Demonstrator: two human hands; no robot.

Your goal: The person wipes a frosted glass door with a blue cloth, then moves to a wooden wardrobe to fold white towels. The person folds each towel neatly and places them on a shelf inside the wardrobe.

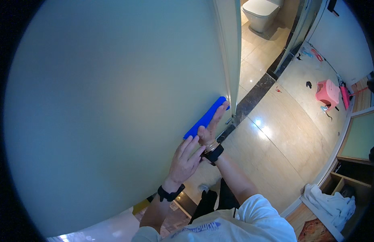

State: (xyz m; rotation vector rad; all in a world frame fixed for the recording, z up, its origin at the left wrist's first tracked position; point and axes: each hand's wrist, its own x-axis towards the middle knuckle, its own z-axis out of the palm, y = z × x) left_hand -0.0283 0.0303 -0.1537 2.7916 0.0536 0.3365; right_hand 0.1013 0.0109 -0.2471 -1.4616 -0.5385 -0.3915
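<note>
1. A long, thin, bright blue strip [205,119] slants across a big, smooth, pale grey-green panel [114,121], near the panel's edge. I cannot tell what it is made of.
2. The right hand [211,127] lies along the blue strip. Its fingers point up and are out straight, and it is not curled into a fist.
3. The left hand [185,161] is open too, with its fingers spread a little. Its tips are by the strip's low end, close to the right wrist. I cannot tell if they touch the strip.
4. A low brown wooden cabinet [338,185] has open spaces with a thin wall between them. A dark thing sits inside, too dim to name.
5. A crumpled white cloth [330,201] lies at the cabinet's front edge.
6. A shiny white toilet [260,14] has its lid down, so its inside is hidden.
7. A small pink stool [328,90] stands on the shiny cream tile floor [275,149], with little things around it.
</note>
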